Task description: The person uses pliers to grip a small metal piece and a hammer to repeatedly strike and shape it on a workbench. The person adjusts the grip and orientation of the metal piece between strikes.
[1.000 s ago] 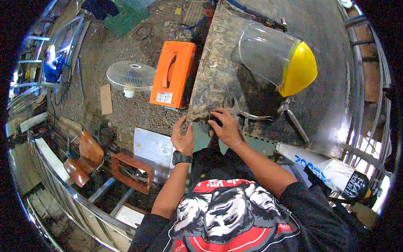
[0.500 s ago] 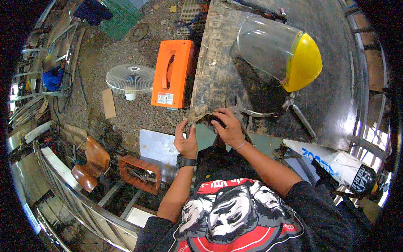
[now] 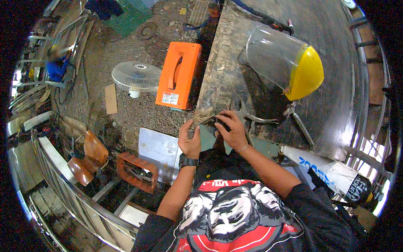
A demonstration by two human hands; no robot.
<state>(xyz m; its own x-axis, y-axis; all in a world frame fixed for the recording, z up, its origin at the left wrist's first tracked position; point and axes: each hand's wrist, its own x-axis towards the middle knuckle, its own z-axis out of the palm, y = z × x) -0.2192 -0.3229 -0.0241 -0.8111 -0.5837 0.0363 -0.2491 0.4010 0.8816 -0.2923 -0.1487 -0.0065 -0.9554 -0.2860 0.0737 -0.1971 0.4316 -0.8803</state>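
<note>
Both hands met at the near left corner of the bench [image 3: 268,96], where a thin dark strip [image 3: 208,119] jutted out past the worn edge. The left hand [image 3: 189,140] was curled beside that corner, thumb and fingers narrowed around the strip's outer end, a black watch [image 3: 189,161] on its wrist. The right hand [image 3: 231,129] lay just beside it, fingers bent down over the strip's inner end and pressing on the bench edge; what kind of piece the strip was could not be told. Right of this hand lay a metal tool [image 3: 256,119] with thin handles, and farther right a second bar-like tool [image 3: 299,124], both resting on the bench. Behind them a face shield [image 3: 285,63] lay on its side, its clear visor toward the left and its yellow headpiece toward the right. On the gravel floor beside the bench lay an orange case [image 3: 178,75] with its handle up, a white fan [image 3: 135,77] just left of it, and a grey sheet [image 3: 157,149] under the left forearm. A brown chair [image 3: 86,157] stood well apart to the left.
</note>
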